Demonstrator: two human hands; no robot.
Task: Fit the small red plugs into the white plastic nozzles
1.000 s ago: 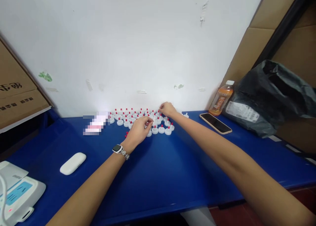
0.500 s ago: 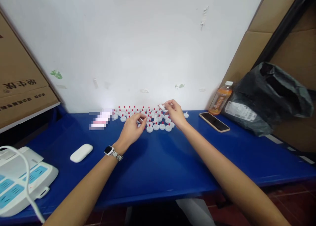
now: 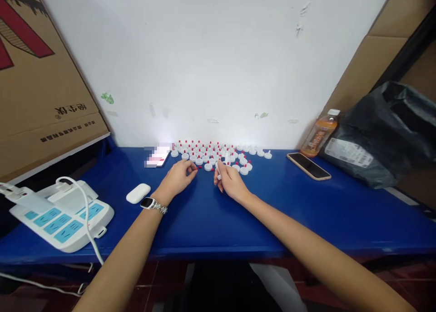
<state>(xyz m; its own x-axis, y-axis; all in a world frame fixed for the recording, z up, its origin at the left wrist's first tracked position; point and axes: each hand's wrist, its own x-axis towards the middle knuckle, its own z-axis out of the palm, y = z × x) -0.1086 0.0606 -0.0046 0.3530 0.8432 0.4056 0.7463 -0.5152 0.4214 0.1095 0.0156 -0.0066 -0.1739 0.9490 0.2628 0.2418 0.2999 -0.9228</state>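
Several small white caps with red tips (image 3: 218, 154) stand in rows on the blue table (image 3: 272, 203) against the white wall. My left hand (image 3: 177, 178), with a watch (image 3: 153, 205) on its wrist, rests on the table beside a loose red tip (image 3: 199, 167), fingers curled together. Just in front of the rows, my right hand (image 3: 230, 182) pinches a white cap (image 3: 219, 176). The two hands lie close together, about a hand's width apart.
A white power strip (image 3: 61, 212) with a cable sits front left, and a white case (image 3: 138, 193) lies near my left wrist. A phone (image 3: 308, 165), an orange drink bottle (image 3: 320, 132) and a black bag (image 3: 381, 135) are at right. Cardboard boxes (image 3: 41, 76) stand at left.
My right hand has lifted a white cap from the back rows and drawn it toward me. My left hand has pulled back slightly. The camera has shifted, showing more of the power strip.
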